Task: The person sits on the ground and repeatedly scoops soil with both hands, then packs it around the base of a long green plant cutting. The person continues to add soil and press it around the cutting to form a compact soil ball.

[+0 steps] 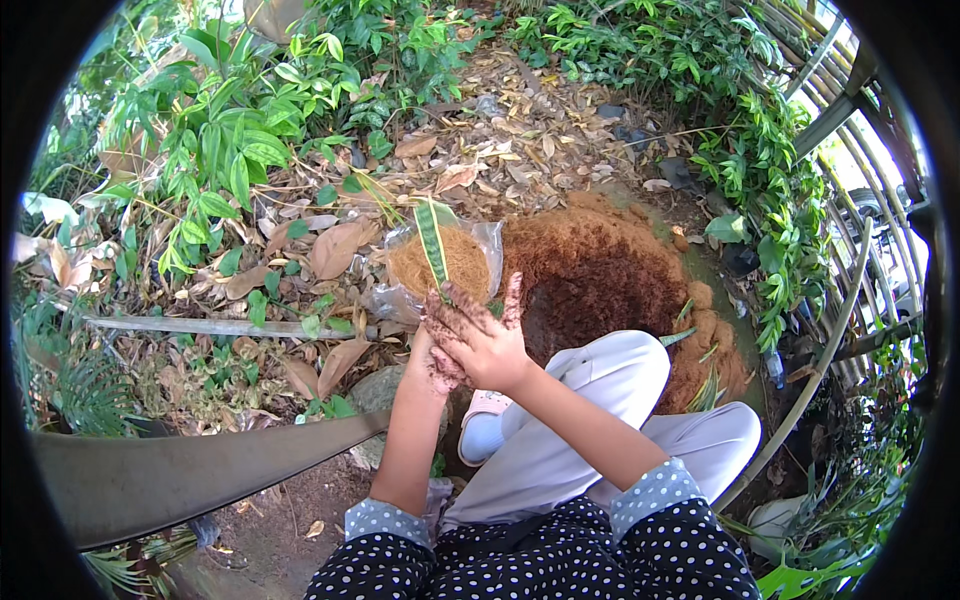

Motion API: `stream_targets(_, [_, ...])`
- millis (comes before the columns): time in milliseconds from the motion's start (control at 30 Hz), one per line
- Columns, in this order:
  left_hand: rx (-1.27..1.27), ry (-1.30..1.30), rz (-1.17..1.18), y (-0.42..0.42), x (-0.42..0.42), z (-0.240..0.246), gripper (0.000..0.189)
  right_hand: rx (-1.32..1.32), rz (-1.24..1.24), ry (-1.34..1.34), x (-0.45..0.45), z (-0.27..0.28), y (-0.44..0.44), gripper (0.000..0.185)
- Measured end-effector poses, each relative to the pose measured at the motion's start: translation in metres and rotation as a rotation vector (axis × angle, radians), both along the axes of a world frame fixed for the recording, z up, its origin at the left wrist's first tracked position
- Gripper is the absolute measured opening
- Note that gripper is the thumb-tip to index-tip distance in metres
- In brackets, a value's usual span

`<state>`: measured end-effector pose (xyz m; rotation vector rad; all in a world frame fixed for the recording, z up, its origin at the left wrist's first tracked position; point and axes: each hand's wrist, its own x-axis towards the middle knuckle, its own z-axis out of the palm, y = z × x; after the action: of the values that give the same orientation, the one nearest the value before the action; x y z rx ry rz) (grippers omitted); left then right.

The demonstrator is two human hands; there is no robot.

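Observation:
My right hand (pixel 480 341) lies against my left hand (pixel 442 367), its fingers spread and coated with dark crumbs of soil. Much of the left hand is hidden behind it, so whether it grips anything cannot be seen. A snake plant leaf (pixel 430 240) with pale yellow margins rises just beyond the fingertips; its lower end is hidden. Behind the leaf, brown coir-like fibre (pixel 469 262) fills a clear plastic bag (pixel 492 251). To the right of the hands spreads a heap of reddish-brown, crumbly growing medium (pixel 592 292), darker in the middle.
Cut leaf pieces (pixel 677 337) lie on the heap's right side. Dry leaves (pixel 480 157) cover the ground ahead. A flat strip (pixel 225 327) lies at left, above a broad grey curved piece (pixel 210 469). Leafy plants (pixel 240 142) and a slatted fence (pixel 862 165) flank the spot.

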<state>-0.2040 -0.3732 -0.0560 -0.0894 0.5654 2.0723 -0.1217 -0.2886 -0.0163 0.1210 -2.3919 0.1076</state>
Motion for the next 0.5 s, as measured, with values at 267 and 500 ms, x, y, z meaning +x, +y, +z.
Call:
stream_targets(267, [0.047,-0.128,-0.088,0.005,-0.003,0.032,0.034,-0.124,0.099,0.182,-0.009,0.012,0.002,0.026])
stream_targets(500, [0.135,-0.117,0.135,0.019,0.009,0.045,0.047,-0.479,0.151,0.276,-0.016,0.031,-0.007,0.033])
